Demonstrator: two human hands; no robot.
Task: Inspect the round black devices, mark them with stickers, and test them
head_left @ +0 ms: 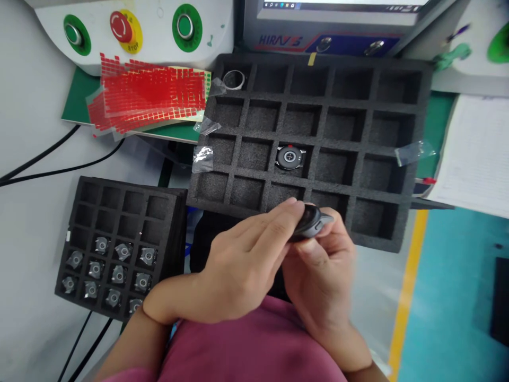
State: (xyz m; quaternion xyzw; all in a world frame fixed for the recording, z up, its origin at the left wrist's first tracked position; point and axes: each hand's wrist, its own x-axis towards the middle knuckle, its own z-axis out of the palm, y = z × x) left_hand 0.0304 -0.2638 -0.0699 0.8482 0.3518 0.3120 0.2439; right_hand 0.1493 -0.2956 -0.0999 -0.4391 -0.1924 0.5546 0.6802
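Note:
A dark round watch case (312, 222) with pointed lugs is between my two hands, over the front edge of the large black foam tray (278, 98). My right hand (324, 260) grips it from the right side and below, the thumb along its lower edge. The fingers of my left hand (246, 254) lie together against its face and partly cover it. In a tray compartment just beyond rests another watch case (290, 157), back upward, with a small red tab on its rim. A silver-rimmed round watch piece (234, 80) sits in the far left compartment.
A smaller foam tray (131, 199) at left holds several wrapped watch parts (118, 274). Red sticker sheets (153, 93) lie beside the large tray. Behind are a red stop button (121, 26), green-ringed buttons (185, 26) and a monitor (334, 18). Papers (477, 154) lie at right.

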